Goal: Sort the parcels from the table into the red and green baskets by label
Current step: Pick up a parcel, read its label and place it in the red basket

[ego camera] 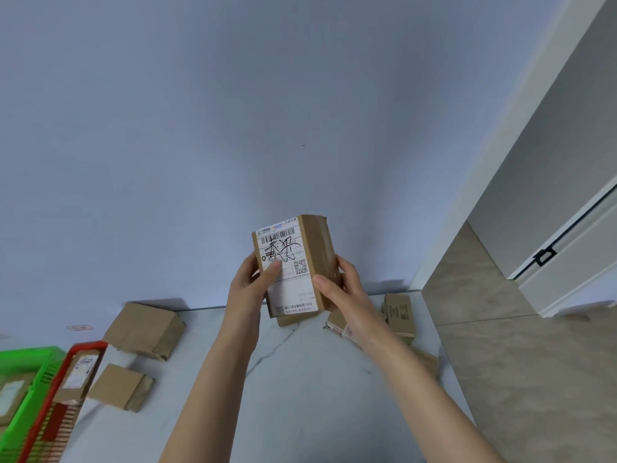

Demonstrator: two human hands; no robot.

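Held parcel: a brown cardboard box (297, 265) lifted clear above the far edge of the marble table (300, 379), its white shipping label (288, 262) turned toward the camera, with barcode, QR code and black handwritten marks.
Left hand: the left hand (248, 282) clasps the box's left side, thumb pressed on the label.
Right hand: the right hand (340, 289) clasps the box's right side, thumb on the front edge, fingers wrapped behind.
Parcels left of the held box: a large plain brown parcel (143, 330) at the table's far edge; nearer the camera, a smaller flat parcel (120, 387).
Parcels right of the held box: a small printed carton (399, 314) standing on the table, with more parcels partly hidden behind the right forearm.
Red basket: the red basket (71, 359) sits at the table's left edge, holding a labelled parcel (78, 375).
Green basket: the green basket (30, 372) stands just left of the red one, a labelled parcel inside.
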